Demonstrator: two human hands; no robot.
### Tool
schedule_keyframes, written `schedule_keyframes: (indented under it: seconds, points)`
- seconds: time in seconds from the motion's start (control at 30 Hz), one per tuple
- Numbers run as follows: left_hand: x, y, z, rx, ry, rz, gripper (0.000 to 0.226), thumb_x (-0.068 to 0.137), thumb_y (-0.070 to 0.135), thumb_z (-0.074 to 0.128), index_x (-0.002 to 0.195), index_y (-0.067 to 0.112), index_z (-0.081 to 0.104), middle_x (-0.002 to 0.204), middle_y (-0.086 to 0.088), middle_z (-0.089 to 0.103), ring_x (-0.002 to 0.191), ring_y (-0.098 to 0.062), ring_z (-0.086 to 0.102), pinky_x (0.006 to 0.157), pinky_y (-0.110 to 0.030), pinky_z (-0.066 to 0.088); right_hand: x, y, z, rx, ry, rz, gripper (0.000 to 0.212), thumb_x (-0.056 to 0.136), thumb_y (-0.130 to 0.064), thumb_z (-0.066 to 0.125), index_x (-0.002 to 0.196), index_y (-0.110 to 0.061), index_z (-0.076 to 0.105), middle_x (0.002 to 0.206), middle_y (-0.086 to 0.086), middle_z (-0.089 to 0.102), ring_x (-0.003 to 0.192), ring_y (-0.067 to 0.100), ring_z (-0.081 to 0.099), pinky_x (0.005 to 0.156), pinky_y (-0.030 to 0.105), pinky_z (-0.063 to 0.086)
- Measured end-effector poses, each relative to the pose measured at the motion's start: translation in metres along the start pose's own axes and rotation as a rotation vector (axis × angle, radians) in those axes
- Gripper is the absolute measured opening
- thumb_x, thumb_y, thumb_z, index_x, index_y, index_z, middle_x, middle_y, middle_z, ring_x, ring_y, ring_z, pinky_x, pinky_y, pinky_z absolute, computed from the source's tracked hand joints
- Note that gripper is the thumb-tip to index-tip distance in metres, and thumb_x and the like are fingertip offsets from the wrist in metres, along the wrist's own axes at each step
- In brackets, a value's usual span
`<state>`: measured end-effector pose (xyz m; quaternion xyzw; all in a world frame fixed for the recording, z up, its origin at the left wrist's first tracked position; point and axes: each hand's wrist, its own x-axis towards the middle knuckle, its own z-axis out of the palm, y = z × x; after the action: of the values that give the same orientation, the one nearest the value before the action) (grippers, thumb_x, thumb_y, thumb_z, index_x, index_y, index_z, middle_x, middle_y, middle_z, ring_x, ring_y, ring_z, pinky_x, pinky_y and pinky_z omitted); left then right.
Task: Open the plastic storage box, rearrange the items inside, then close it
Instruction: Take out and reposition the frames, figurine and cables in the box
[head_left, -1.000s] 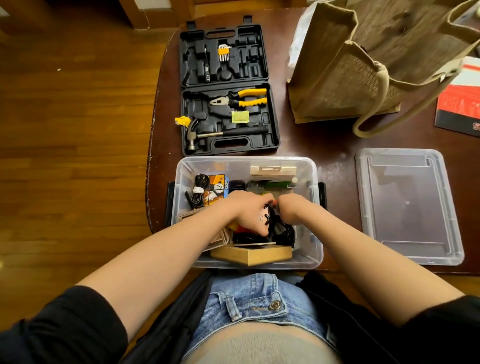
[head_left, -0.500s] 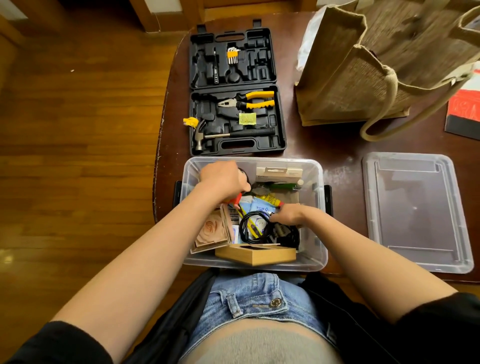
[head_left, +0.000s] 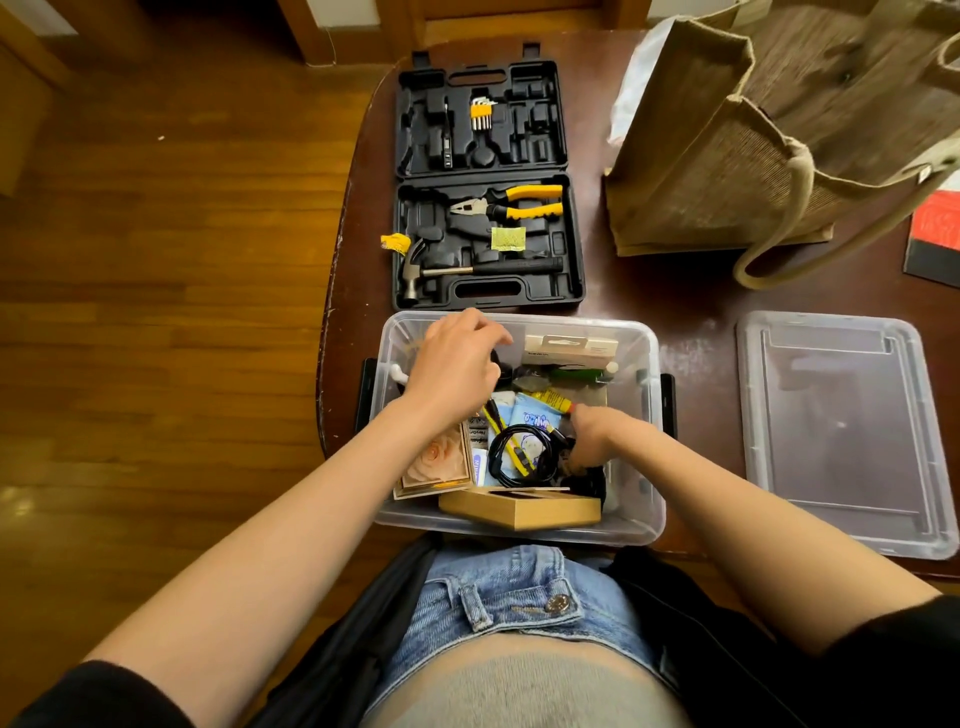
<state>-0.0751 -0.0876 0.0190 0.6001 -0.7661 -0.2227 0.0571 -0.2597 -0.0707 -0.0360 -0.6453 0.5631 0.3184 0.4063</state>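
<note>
Since half a second ago both hands have barely shifted: the left hand (head_left: 454, 358) stays at the far left corner of the clear plastic storage box (head_left: 652, 499), the right hand (head_left: 592, 434) stays low by the right middle; the box sits open at the near edge of the dark brown worktop (head_left: 691, 291), its clear plastic lid (head_left: 841, 431) lying flat just to its right, apart from it.

From the head view: the left grip has fingers curled downward over something dark, but what it holds I cannot tell; the right grip is curled into the tangle of black coiled cable (head_left: 524, 454), which lies just left of and under its fingers, apparently pinched; a pale wooden box (head_left: 519, 506) leans at the near wall; a rose-printed card (head_left: 436, 462) stands beside the left forearm; a white carton (head_left: 571, 348) lies at the far wall.

Beyond the box, an open black tool case (head_left: 488, 182) holds yellow-handled pliers (head_left: 514, 202) and a hammer (head_left: 467, 270); a brown jute bag (head_left: 753, 135) stands to its right.
</note>
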Motion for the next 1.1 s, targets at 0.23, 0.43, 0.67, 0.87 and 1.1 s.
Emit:
schedule_keyframes:
  seconds: [0.23,0.43,0.67,0.87,1.1]
  points:
    - [0.000,0.023,0.006,-0.216,-0.109,0.138,0.025,0.094,0.014,0.051,0.114,0.020,0.064,0.114,0.001,0.057,0.110,-0.015,0.051,0.086,-0.022,0.036,-0.009,0.000,-0.007,-0.138,0.103,-0.020,0.027,0.081,-0.042,0.057,0.086,-0.015,0.057,0.089,0.003,0.062,0.076,0.020,0.055,0.063,0.027,0.042]
    - [0.003,0.023,0.005,-0.378,-0.140,0.057,0.029,0.096,0.009,0.043,0.113,0.018,0.066,0.117,-0.002,0.060,0.109,-0.015,0.055,0.096,-0.029,0.041,-0.022,0.008,-0.014,0.132,0.315,-0.090,0.050,0.078,-0.039,0.062,0.119,-0.014,0.049,0.098,0.002,0.058,0.090,0.022,0.054,0.071,0.028,0.039]
    - [0.014,0.021,0.011,-0.464,-0.274,0.007,0.029,0.100,0.017,0.038,0.115,0.019,0.063,0.116,0.000,0.064,0.109,-0.015,0.056,0.096,-0.033,0.043,-0.036,-0.006,-0.024,0.301,0.450,-0.221,0.041,0.070,-0.036,0.069,0.106,-0.022,0.056,0.083,-0.005,0.058,0.078,0.018,0.055,0.057,0.027,0.037]
    - [0.025,0.025,0.017,-0.644,-0.481,-0.131,0.036,0.102,0.024,0.036,0.117,0.007,0.064,0.125,-0.006,0.059,0.116,-0.015,0.051,0.098,-0.023,0.034,-0.036,-0.047,-0.006,0.633,0.453,-0.425,0.058,0.069,-0.014,0.072,0.122,-0.006,0.052,0.107,0.001,0.058,0.097,0.014,0.056,0.080,0.025,0.047]
    - [0.024,0.023,0.020,-0.352,-0.780,-0.107,0.057,0.097,0.057,0.032,0.118,0.015,0.064,0.121,-0.006,0.062,0.111,-0.022,0.056,0.103,-0.039,0.038,-0.037,-0.039,0.010,1.072,0.071,-0.450,0.047,0.080,-0.014,0.068,0.124,-0.011,0.053,0.117,0.005,0.061,0.113,0.017,0.056,0.098,0.029,0.046]
